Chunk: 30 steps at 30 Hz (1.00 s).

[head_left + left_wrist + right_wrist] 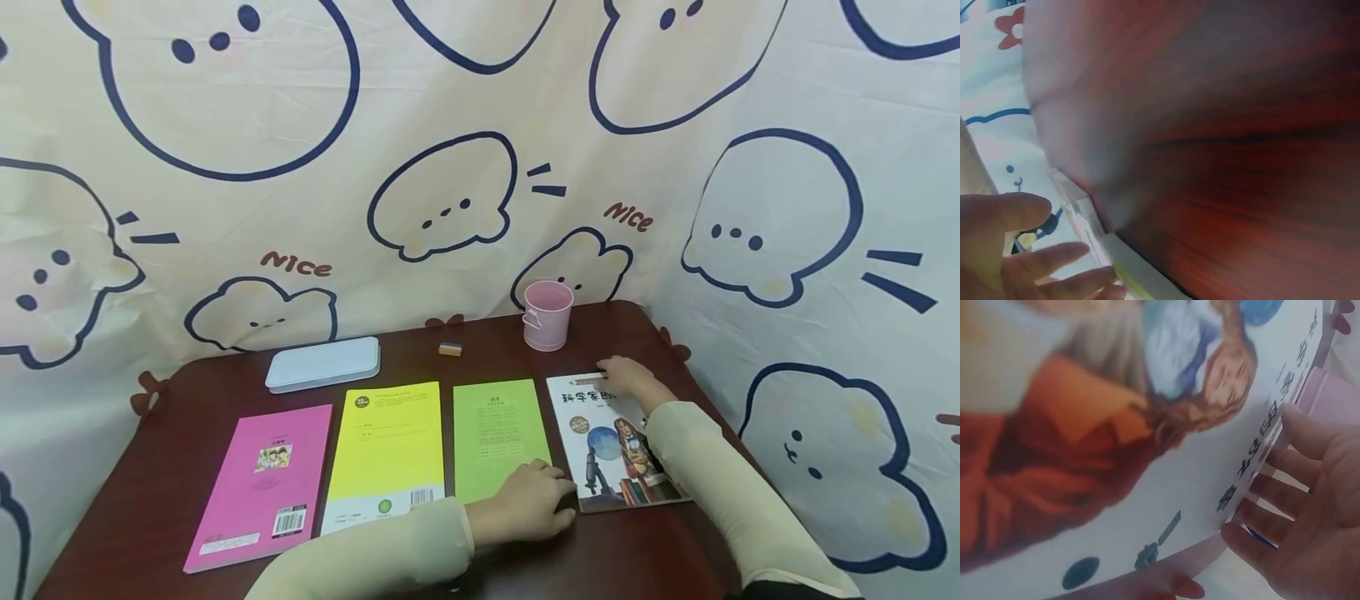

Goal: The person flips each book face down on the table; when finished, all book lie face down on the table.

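A book with a white illustrated cover (581,450) lies at the right of the row on the dark table. My right hand (630,379) is at its top edge; in the right wrist view the fingers (1272,519) reach along that edge, spread and fairly straight. Left of it lies a green book (491,433), its lower right corner partly hidden by my left hand (525,504). That hand's fingers extend toward the white book's lower left corner. In the left wrist view the loosely spread fingers (1079,284) are right at the books' lower edges.
A yellow book (390,442) and a pink book (262,479) continue the row leftward. Behind them are a pale blue flat case (324,364), a small eraser (450,349) and a pink bucket (547,317). Patterned cloth (450,100) hangs behind the table (420,354).
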Tool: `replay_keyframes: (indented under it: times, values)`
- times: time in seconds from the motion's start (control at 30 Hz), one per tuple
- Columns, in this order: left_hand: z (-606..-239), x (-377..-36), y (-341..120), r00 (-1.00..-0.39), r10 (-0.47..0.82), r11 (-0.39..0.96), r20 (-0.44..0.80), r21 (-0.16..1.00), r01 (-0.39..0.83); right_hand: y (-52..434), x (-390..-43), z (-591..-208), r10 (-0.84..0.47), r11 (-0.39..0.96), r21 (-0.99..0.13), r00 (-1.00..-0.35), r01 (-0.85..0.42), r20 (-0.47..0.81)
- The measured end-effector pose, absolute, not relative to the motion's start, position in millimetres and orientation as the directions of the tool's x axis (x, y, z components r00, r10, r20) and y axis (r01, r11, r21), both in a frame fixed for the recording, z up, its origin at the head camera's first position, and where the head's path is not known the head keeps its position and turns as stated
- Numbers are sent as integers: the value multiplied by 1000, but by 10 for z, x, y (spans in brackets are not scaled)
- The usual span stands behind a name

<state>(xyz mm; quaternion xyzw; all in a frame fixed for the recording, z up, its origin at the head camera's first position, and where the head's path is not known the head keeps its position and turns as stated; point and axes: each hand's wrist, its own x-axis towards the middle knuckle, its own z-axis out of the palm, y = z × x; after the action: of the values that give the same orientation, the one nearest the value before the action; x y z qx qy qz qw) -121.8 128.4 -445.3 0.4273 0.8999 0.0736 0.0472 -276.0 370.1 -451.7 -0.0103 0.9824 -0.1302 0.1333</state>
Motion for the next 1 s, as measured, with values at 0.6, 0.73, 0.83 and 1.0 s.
replay_keyframes:
  times: [0.6, 0.73, 0.83, 1.0]
  values:
    - [-4274, -1244, 1684, -769, 376, 125, -517, 850, -511, 4028, -2903, -4557, 15, 953, -286, -962, 96, -274]
    - [-4264, -1228, 1727, -778, 312, -2, -546, 818, -575, 4046, -2905, -4599, 4, 959, -271, -964, 80, -267]
    - [-4277, -1222, 1745, -785, 284, -66, -551, 805, -589, 4062, -2936, -4655, -7, 962, -267, -970, 60, -242]
    - [-4289, -1205, 1772, -801, 266, -161, -537, 794, -586, 4063, -2974, -4696, -14, 968, -245, -973, 43, -229]
